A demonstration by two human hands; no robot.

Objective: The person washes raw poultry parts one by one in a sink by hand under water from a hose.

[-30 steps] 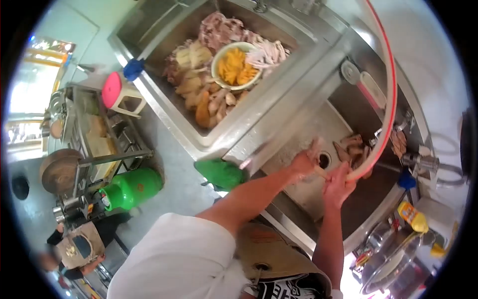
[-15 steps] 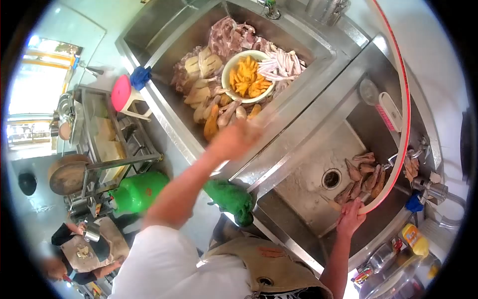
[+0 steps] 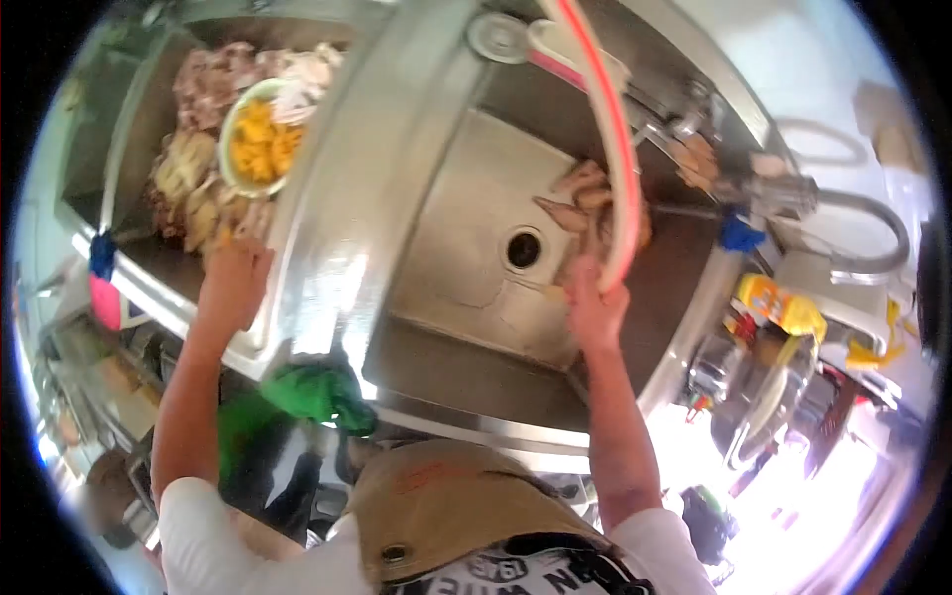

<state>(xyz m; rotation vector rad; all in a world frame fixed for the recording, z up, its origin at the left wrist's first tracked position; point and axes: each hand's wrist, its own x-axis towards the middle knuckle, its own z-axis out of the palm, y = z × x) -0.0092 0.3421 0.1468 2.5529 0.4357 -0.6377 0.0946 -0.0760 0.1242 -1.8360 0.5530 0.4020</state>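
My right hand [image 3: 598, 315] is closed around a pale hose with a red stripe [image 3: 617, 164], over the right sink [image 3: 466, 213]. Beside the drain, brown meat pieces [image 3: 563, 214] lie partly behind the hose. At the near end of the left sink [image 3: 129, 183], my left hand [image 3: 236, 283] has its fingers closed at the edge of the poultry pieces [image 3: 186, 164]; what they grip is hidden. A pale bowl of yellow-orange feet [image 3: 266, 147] stands among the meat, with whitish pieces [image 3: 307, 84] against it.
A green cloth [image 3: 315, 389] hangs on the front edge between the sinks. Blue cloths [image 3: 102, 255] [image 3: 742, 233] sit at the left and right. A faucet [image 3: 783, 195], a yellow bottle [image 3: 764, 296] and metal bowls [image 3: 716, 365] are at the right.
My left hand has gone from the right sink, near the drain, across to the left sink, and its fingers are closed there. My right hand still holds the hose. The view has swung right.
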